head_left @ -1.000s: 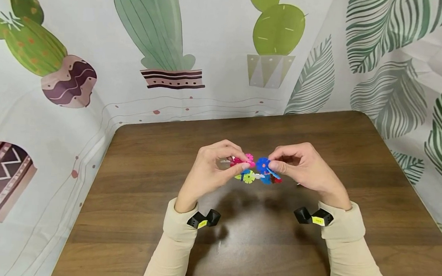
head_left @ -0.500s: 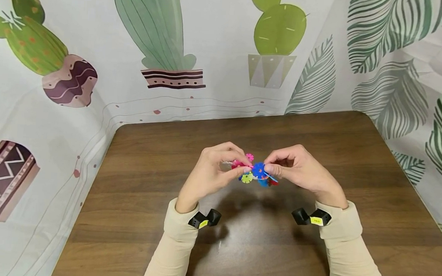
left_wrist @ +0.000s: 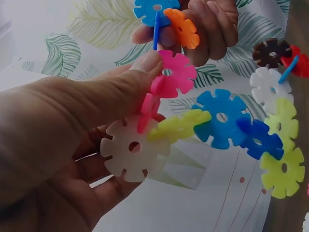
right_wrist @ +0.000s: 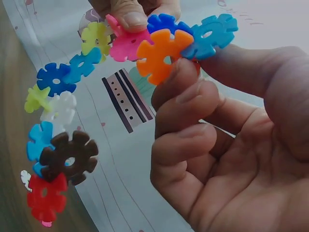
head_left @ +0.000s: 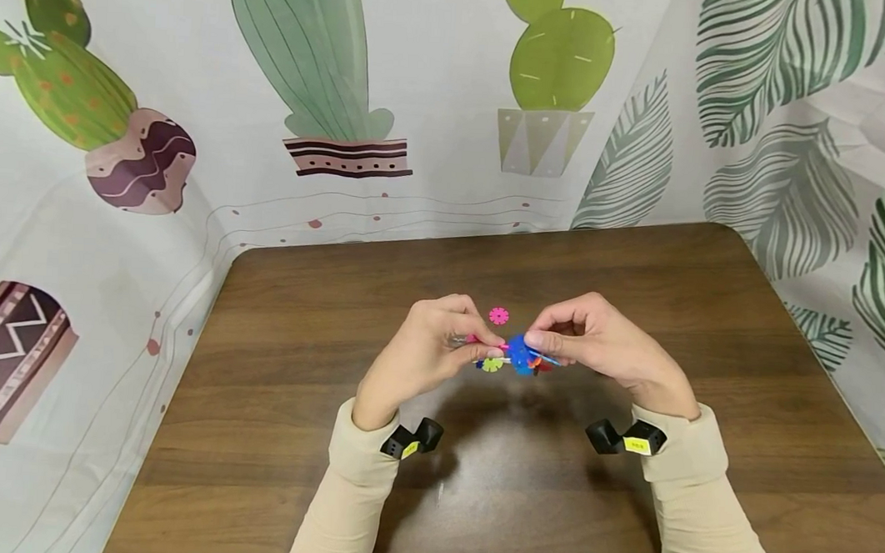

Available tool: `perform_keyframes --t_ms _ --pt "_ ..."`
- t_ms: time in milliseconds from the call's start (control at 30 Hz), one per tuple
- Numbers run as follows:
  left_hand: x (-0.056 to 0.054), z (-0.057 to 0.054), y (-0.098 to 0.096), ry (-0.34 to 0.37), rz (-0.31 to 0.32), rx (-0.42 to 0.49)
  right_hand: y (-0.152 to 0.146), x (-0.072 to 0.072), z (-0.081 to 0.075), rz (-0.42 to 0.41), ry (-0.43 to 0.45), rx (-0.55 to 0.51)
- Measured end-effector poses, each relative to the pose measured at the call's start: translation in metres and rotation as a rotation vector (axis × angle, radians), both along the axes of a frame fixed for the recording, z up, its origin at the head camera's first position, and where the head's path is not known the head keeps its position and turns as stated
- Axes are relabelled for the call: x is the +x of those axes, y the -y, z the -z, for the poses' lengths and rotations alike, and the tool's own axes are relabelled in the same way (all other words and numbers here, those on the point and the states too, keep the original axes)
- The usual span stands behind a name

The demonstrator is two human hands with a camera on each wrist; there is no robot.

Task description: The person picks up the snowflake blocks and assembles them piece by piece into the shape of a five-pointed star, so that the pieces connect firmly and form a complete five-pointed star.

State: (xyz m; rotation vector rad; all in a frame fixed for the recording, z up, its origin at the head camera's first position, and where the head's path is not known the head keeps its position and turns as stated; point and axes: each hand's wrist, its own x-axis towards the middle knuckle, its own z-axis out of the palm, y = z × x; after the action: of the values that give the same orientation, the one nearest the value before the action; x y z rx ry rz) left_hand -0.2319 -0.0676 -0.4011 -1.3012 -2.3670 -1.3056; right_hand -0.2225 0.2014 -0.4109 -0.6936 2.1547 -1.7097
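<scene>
My left hand (head_left: pixel 439 339) pinches a pink snowflake disc (left_wrist: pixel 177 75) between thumb and fingers, at one end of a chain of interlocking plastic discs. The chain droops below in an arc: a whitish disc (left_wrist: pixel 116 150), yellow-green, blue and white ones, then a brown disc (right_wrist: pixel 70 157) and a red disc (right_wrist: pixel 46 198). Facing it, my right hand (head_left: pixel 597 339) pinches a small cluster of a light blue disc (right_wrist: pixel 215 35), an orange disc (right_wrist: pixel 161 53) and a dark blue disc (right_wrist: pixel 166 21). The dark blue disc's edge is right at the pink disc.
Both hands are above a brown wooden table (head_left: pixel 254 434). A loose pink disc (head_left: pixel 498 315) lies on it beyond the hands, with a white piece (right_wrist: pixel 25 179) nearby. A cloth printed with cacti and leaves (head_left: pixel 453 77) hangs behind the table.
My right hand has brought the blue cluster leftward and nearer to me, up to the pink disc. My left hand has shifted slightly right and down, leaving the loose pink disc plainly apart.
</scene>
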Motion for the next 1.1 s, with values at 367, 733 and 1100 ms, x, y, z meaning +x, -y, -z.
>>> perform_keyframes --t_ms 367,733,1100 --pt "0.004 0.001 -0.004 -0.097 -0.002 -0.085 0.005 0.003 -0.003 0.041 0.029 0.079" --pt "0.003 0.002 -0.004 -0.018 -0.073 -0.014 0.014 0.005 -0.004 0.250 -0.044 -0.032" --pt "0.003 0.000 0.000 0.117 -0.162 0.084 0.013 0.012 -0.008 0.262 -0.162 -0.249"
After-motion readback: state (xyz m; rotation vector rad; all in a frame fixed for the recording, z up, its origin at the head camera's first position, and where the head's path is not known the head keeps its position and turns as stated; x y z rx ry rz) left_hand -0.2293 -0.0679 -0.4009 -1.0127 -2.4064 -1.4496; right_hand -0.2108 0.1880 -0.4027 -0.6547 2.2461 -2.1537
